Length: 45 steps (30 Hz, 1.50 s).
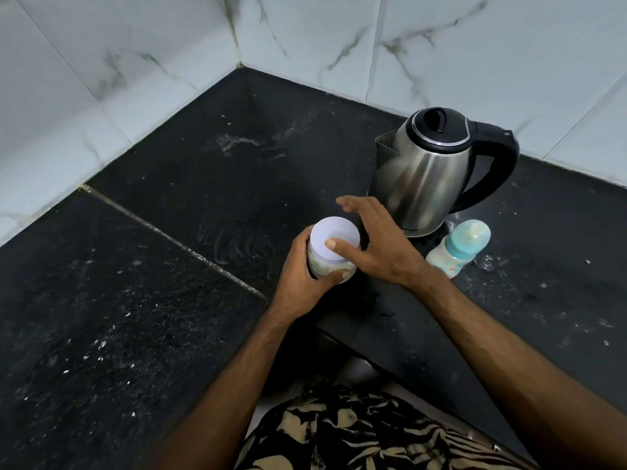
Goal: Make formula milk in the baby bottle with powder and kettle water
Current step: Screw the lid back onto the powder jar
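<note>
- At the centre of the frame, the left hand (307, 276) is wrapping its fingers and thumb round the glass body of the powder jar (330, 254), holding it upright just above or on the black countertop (135, 300); which of the two cannot be told.
- Over the jar's white lid (334, 237), the right hand (376, 242) is hovering with its fingers spread and relaxed, its thumb touching the lid's near edge and gripping nothing.
- Right of centre, the baby bottle (458, 249) is standing apart from the jar, nearer the right hand than the left, its teal collar and teat on top.
- Its long axis is appearing to lean toward the upper right, though the wide lens may be causing that.
- Just behind the bottle, toward the upper right, the steel kettle (431, 171) is sitting with its lid shut, its spout facing left and its black handle pointing right.
- Judging by the pose, the lid is about to be twisted off, so the spread hand is needing to close round the rim while the other steadies the jar.
- Since the bottle is lying to the right, the right hand is looking the better placed to reach it.
</note>
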Tool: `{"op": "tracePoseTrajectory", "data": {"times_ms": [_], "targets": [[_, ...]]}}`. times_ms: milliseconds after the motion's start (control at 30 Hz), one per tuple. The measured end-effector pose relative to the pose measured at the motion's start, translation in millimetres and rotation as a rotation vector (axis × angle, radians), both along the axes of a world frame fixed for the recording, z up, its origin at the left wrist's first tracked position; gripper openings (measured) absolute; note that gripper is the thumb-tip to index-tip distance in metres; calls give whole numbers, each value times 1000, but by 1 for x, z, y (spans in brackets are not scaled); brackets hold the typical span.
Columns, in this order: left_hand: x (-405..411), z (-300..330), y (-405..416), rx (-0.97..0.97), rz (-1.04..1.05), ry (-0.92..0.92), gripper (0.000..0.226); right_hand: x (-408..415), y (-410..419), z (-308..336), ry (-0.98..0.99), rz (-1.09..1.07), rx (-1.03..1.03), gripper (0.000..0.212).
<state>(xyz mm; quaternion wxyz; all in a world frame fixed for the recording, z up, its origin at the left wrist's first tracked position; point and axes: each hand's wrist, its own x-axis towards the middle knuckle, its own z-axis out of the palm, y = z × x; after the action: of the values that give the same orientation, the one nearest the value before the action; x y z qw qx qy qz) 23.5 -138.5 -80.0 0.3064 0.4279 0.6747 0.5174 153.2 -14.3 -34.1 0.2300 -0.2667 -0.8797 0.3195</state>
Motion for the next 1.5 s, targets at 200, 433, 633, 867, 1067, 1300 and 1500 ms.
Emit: {"op": "tracePoseTrajectory", "data": {"times_ms": [200, 433, 633, 867, 1067, 1300, 1500], "targets": [[-1, 1, 2, -62, -30, -21, 92, -3, 12, 22, -313, 354, 50, 85], [1, 5, 1, -93, -21, -24, 92, -10, 13, 27, -468, 384, 347, 81], [-2, 10, 5, -99, -55, -41, 94, -23, 28, 31, -555, 480, 705, 75], [3, 8, 17, -99, -46, 30, 81, -36, 26, 19, -562, 496, 793, 74], [1, 1, 18, -150, -11, 50, 85, -36, 16, 13, -596, 363, 773, 81], [5, 4, 19, -104, -15, 122, 82, -34, 17, 14, -583, 374, 787, 77], [8, -7, 17, -70, 54, 126, 92, -38, 8, 13, -631, 291, 802, 79]]}}
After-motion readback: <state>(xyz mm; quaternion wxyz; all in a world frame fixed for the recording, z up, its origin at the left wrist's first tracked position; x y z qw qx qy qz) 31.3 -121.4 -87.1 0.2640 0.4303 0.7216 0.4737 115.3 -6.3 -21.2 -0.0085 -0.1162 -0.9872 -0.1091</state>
